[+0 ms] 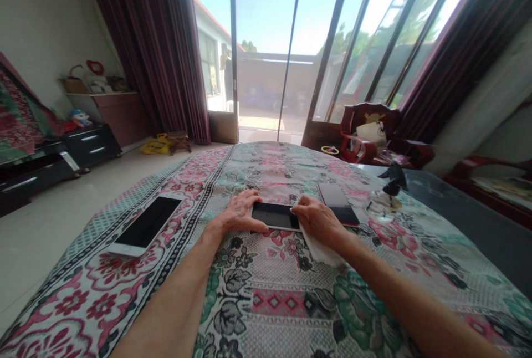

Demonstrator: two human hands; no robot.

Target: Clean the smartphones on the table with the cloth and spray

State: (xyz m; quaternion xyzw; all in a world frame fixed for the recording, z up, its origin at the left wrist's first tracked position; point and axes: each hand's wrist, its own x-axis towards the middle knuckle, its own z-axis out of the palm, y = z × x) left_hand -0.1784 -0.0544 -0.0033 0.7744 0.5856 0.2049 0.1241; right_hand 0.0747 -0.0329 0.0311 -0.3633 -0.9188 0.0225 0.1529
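Note:
A smartphone (274,215) with a dark screen and pale edge lies sideways on the patterned tablecloth (278,302). My left hand (240,213) grips its left end, thumb along the near edge and fingers at the far edge. Over its right end, my right hand (318,219) pinches a white cloth or tissue (322,248) against the screen; the rest hangs down beneath the palm onto the table. Just beyond my right hand lies another phone (337,203), partly hidden by it. A white phone (146,225) rests to the left, dark screen up.
A glass vessel (384,205) with a dark ornament (394,178) stands on the right of the table. Beyond are a red wooden chair (369,136), glass doors (286,59) and purple curtains (141,36). A yellow bag (155,144) lies on the floor at left.

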